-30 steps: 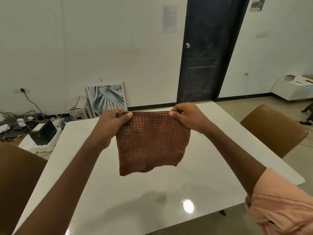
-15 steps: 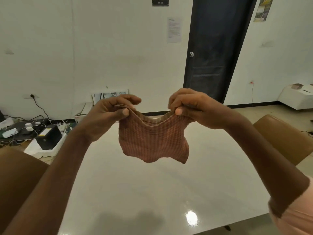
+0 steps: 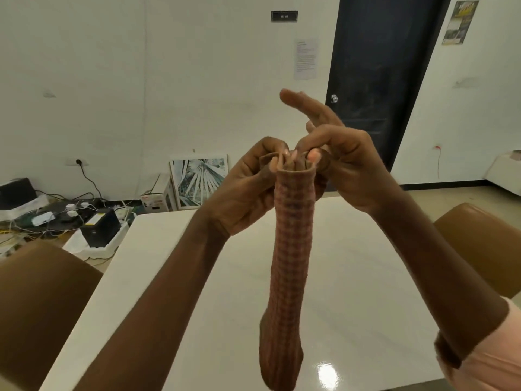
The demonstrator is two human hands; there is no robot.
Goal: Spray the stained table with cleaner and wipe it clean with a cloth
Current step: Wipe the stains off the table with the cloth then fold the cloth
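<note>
Both hands meet at frame centre, raised above the table (image 3: 174, 277). The cloth (image 3: 290, 263) hangs from them as a narrow folded strip, top edge at the fingertips, tail dangling down to the lower centre of the frame, clear of the tabletop.

The left hand (image 3: 248, 193) pinches the top corner, fingers curled onto the fabric. The right hand (image 3: 341, 170) pinches the same top edge with thumb and a curled finger; its other fingers stick up straight toward the door (image 3: 380, 80) at upper right. How many layers each pinch traps is hard to tell, as the fingers overlap there.

No spray bottle is in frame and no stain is visible on the glossy white top.

Risks: both pinches are shallow and crowded on one edge, so passing it between hands could drop a layer and let the fold fall open, or drop the cloth onto the table. Chairs (image 3: 479, 244) sit close at both sides; a swinging tail could brush them.
</note>
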